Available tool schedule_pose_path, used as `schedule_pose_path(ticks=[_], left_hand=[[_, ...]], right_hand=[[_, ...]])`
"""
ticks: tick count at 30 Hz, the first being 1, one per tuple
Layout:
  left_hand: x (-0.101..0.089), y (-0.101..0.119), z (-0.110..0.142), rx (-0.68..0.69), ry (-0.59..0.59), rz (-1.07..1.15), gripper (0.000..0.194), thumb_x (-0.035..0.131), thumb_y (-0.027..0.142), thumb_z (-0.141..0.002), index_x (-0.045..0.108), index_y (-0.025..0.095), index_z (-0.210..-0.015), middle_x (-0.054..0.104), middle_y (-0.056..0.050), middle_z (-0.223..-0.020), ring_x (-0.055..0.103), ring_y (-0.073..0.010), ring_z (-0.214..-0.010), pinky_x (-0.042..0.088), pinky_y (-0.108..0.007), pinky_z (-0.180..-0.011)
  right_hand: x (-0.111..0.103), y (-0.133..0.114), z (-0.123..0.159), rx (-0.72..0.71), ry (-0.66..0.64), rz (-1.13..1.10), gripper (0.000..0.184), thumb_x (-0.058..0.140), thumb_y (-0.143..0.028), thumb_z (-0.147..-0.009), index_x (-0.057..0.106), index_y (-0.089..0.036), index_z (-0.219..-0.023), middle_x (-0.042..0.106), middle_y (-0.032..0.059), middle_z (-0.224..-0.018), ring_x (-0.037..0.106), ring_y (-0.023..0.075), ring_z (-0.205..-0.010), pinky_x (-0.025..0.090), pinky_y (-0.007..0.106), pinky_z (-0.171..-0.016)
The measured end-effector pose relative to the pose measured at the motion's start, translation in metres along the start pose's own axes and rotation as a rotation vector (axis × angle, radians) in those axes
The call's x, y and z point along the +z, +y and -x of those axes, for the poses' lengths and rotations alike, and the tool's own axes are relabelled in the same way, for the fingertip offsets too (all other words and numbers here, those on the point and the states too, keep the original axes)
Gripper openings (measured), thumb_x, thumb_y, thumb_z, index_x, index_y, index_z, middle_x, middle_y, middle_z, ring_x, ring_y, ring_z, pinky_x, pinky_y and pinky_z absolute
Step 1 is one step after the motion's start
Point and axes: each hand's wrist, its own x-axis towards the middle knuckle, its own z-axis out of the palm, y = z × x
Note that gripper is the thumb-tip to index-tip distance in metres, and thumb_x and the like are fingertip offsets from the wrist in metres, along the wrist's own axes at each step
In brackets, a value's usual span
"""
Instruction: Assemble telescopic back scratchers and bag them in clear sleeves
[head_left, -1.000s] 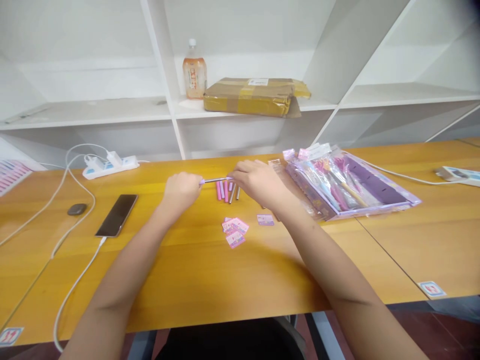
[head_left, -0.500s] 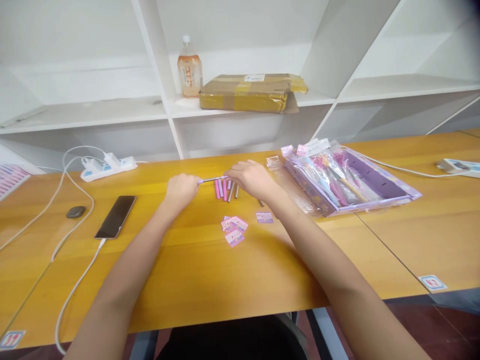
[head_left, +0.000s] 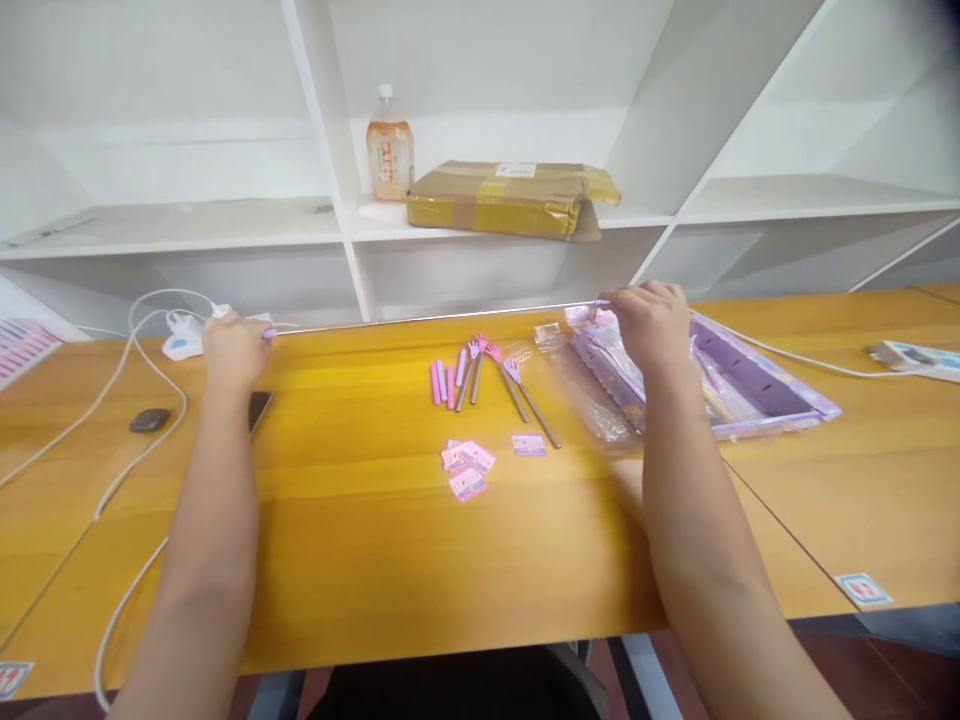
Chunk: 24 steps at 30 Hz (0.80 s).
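A telescopic back scratcher point(head_left: 435, 318), drawn out into a long thin metal rod, spans the space between my hands above the far part of the table. My left hand point(head_left: 232, 350) is closed around its purple end. At the other end, my right hand point(head_left: 651, 318) grips it, hiding most of the tip. Below the rod lie several short back scratchers point(head_left: 517, 385) with pink and purple hand-shaped heads and metal stems. Beside them are several pink and purple handle tubes point(head_left: 442, 382). Nearer me sit small printed cards point(head_left: 469, 460), with one more card point(head_left: 529, 445) to their right.
A purple tray point(head_left: 765, 375) with bagged items stands behind my right hand, clear plastic bags point(head_left: 592, 410) beside it. To the left are a phone point(head_left: 259, 410), white cables, a small dark gadget point(head_left: 150, 420) and a power strip point(head_left: 184, 338). A bottle point(head_left: 390, 160) and cardboard box point(head_left: 502, 200) occupy the shelf.
My hands have moved far apart, left and right, and the metal rod between them has stretched from short to long. The short back scratchers on the table are now uncovered.
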Motion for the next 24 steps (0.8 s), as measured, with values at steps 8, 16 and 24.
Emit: schedule_pose_path(ticks=[8, 16, 24], left_hand=[[0.003, 0.024, -0.002, 0.02, -0.09, -0.052, 0.047, 0.043, 0.03, -0.11, 0.084, 0.01, -0.121, 0.076, -0.02, -0.114, 0.068, -0.0319, -0.109, 0.045, -0.039, -0.098], [-0.011, 0.018, 0.003, 0.024, -0.099, -0.102, 0.049, 0.037, 0.031, -0.112, 0.082, 0.014, -0.122, 0.073, -0.014, -0.114, 0.062, -0.0264, -0.105, 0.042, -0.034, -0.098], [-0.022, 0.019, 0.003, -0.038, -0.137, -0.156, 0.052, 0.035, 0.036, -0.11, 0.08, 0.016, -0.126, 0.079, -0.014, -0.119, 0.064, -0.0281, -0.106, 0.042, -0.033, -0.09]], right_hand=[[0.0, -0.006, 0.002, 0.106, 0.069, -0.273, 0.029, 0.059, -0.041, -0.109, 0.078, -0.025, -0.124, 0.079, 0.0158, -0.123, 0.072, 0.0313, -0.106, 0.051, 0.043, -0.099], [-0.022, -0.009, -0.006, 0.151, 0.16, -0.197, 0.023, 0.066, -0.042, -0.104, 0.073, -0.026, -0.09, 0.075, 0.0176, -0.1, 0.065, 0.0328, -0.1, 0.048, 0.045, -0.095], [-0.02, -0.013, -0.004, 0.111, 0.036, -0.203, 0.022, 0.065, -0.044, -0.101, 0.071, -0.028, -0.087, 0.073, 0.0109, -0.096, 0.066, 0.0332, -0.096, 0.051, 0.046, -0.088]])
